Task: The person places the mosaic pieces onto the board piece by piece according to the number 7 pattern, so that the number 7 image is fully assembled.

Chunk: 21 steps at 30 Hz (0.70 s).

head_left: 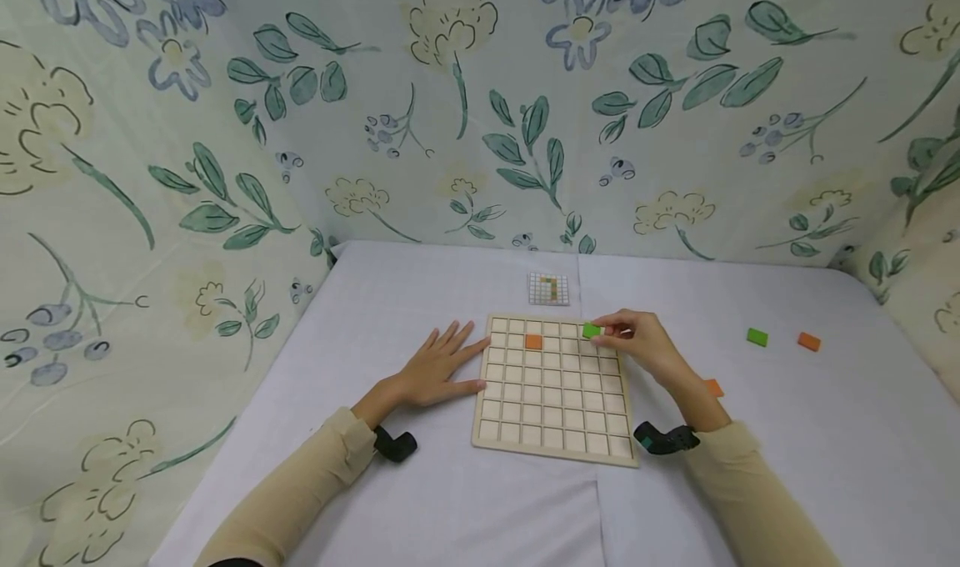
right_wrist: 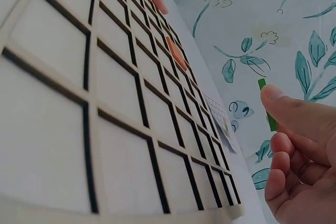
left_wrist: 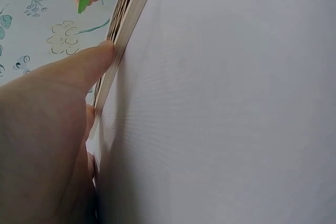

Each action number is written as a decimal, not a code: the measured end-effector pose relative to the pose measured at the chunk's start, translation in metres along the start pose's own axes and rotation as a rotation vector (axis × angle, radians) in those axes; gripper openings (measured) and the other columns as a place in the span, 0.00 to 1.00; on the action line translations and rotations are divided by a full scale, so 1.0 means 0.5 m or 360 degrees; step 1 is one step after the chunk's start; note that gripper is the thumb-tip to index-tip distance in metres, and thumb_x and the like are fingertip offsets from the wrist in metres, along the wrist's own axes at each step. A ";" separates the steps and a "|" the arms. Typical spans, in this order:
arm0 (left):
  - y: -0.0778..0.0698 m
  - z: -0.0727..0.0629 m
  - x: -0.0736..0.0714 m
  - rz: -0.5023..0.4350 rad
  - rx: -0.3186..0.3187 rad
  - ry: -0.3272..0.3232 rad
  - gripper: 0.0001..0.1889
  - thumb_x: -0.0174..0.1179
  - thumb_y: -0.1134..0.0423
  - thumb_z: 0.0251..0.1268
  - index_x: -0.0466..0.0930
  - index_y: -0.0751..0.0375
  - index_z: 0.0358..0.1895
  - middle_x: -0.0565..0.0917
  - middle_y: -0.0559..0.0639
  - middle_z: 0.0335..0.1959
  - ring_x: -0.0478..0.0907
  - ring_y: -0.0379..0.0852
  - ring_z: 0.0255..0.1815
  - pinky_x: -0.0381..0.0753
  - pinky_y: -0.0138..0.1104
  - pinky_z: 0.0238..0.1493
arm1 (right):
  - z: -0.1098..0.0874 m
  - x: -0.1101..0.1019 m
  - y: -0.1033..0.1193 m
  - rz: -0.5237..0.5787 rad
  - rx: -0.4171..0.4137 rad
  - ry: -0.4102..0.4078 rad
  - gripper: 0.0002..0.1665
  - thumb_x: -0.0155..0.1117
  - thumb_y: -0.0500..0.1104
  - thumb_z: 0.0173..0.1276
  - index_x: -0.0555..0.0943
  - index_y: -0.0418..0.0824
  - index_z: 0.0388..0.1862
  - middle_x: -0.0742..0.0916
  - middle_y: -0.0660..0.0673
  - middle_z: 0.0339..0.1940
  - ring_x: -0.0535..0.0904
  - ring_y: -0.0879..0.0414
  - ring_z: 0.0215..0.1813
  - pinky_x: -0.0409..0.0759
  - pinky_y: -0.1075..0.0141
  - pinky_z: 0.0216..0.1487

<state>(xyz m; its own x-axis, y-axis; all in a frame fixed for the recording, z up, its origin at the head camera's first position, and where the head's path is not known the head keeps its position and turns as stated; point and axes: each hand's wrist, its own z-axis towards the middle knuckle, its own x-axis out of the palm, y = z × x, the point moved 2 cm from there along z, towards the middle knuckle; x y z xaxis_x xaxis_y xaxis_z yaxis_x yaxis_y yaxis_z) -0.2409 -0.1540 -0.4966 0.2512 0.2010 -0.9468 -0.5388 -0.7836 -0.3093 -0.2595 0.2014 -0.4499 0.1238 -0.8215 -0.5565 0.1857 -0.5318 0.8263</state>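
1. Green tile: pinched between thumb and a finger of the right hand, the others curled below; it is above the far right part of the grid board, clear of it. Thin, flat, straight-edged. Risk: let go out of square, it could land tilted across a divider.
2. Wooden grid board: pale wood, raised dividers, square cells, plain rim. Risk: a knock could skew it, since the cloth beneath may let it slide.
3. Left hand: fingers spread, thumb tip and a fingertip at the board's left edge (a light brace, in my judgement). Risk: too hard a push could shift the board rightward.
4. Seated orange tile: flat in a far-row cell. Risk: a jolt could unseat it.
5. Gridded card: beyond the board, its pattern too small to read surely. Risk: a miscounted cell.
6. Loose green tile and loose orange tile: well to the right. A part-hidden orange tile lies by the right wrist; a sweeping forearm could drag it.
7. White tablecloth: soft, creased; floral curtain behind.
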 end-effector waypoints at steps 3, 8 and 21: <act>0.000 0.000 0.000 0.0006 0.0000 0.0000 0.42 0.40 0.26 0.69 0.45 0.37 0.81 0.37 0.51 0.82 0.30 0.55 0.81 0.30 0.53 0.76 | 0.009 0.014 0.003 0.0039 0.0000 0.0038 0.20 0.75 0.38 0.62 0.85 0.28 0.50 0.80 0.43 0.32 0.72 0.52 0.35 0.73 0.70 0.33; -0.003 -0.002 -0.004 -0.0013 0.0022 -0.0018 0.42 0.43 0.28 0.70 0.46 0.40 0.81 0.39 0.54 0.82 0.31 0.57 0.81 0.32 0.55 0.76 | 0.019 0.042 0.008 0.0068 -0.0014 0.0082 0.19 0.75 0.36 0.62 0.85 0.28 0.49 0.80 0.44 0.31 0.73 0.52 0.34 0.74 0.70 0.33; -0.004 -0.002 -0.005 -0.0010 0.0027 -0.0008 0.42 0.42 0.27 0.70 0.45 0.40 0.81 0.39 0.54 0.82 0.32 0.57 0.81 0.31 0.55 0.76 | 0.038 0.092 0.012 0.0079 -0.0041 0.0162 0.17 0.76 0.35 0.60 0.85 0.27 0.46 0.81 0.44 0.30 0.75 0.53 0.34 0.75 0.71 0.34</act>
<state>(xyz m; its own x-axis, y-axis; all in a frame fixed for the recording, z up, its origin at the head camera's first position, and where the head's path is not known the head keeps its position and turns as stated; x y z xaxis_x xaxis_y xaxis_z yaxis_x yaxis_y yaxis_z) -0.2400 -0.1535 -0.4936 0.2506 0.2088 -0.9453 -0.5510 -0.7721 -0.3166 -0.2712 0.1565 -0.4690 0.2313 -0.8209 -0.5221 0.2018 -0.4845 0.8512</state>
